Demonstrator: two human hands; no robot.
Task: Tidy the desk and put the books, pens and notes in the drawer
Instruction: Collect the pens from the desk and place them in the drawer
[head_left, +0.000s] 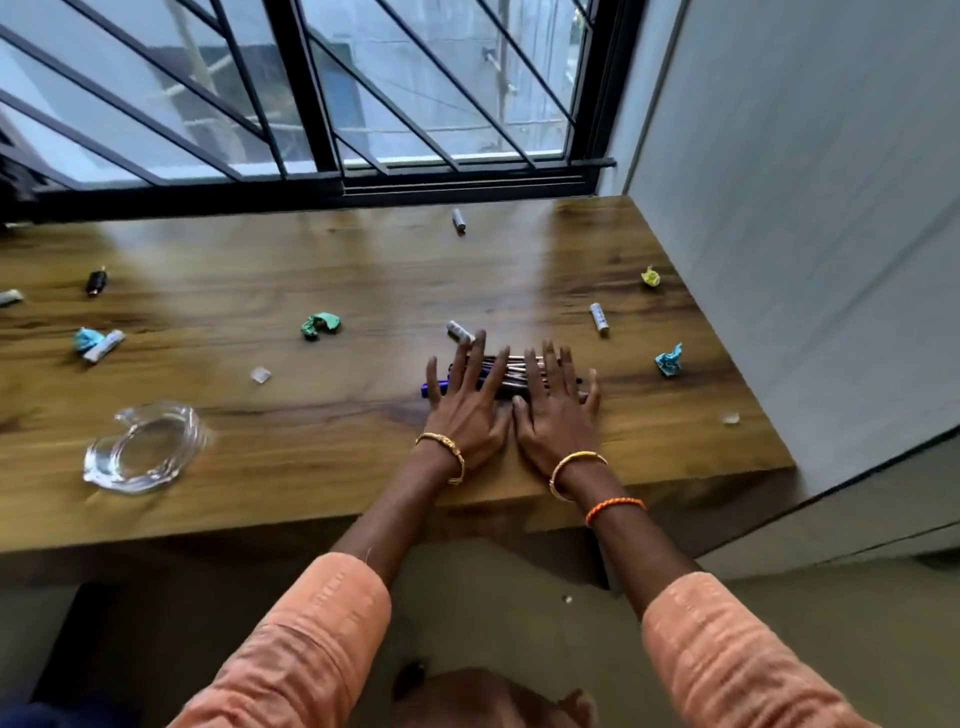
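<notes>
A bundle of pens (511, 375), dark and silver with one blue barrel sticking out at the left, lies side by side on the wooden desk (311, 457) near its front edge. My left hand (467, 405) and my right hand (558, 410) lie flat on the bundle with fingers straight and spread, thumbs almost touching. The hands hide most of the pens. Crumpled paper notes are scattered about: a green one (320, 326), a yellow one (650, 276), a blue one (669, 359) and another blue one (85, 339) at the left. No drawer or book is in view.
Small cylinders like batteries lie around: one (458, 220) near the window, one (599, 317) to the right, one (460, 331) just beyond my left fingers. A glass ashtray (143, 448) sits front left. A barred window runs along the back, a wall at the right.
</notes>
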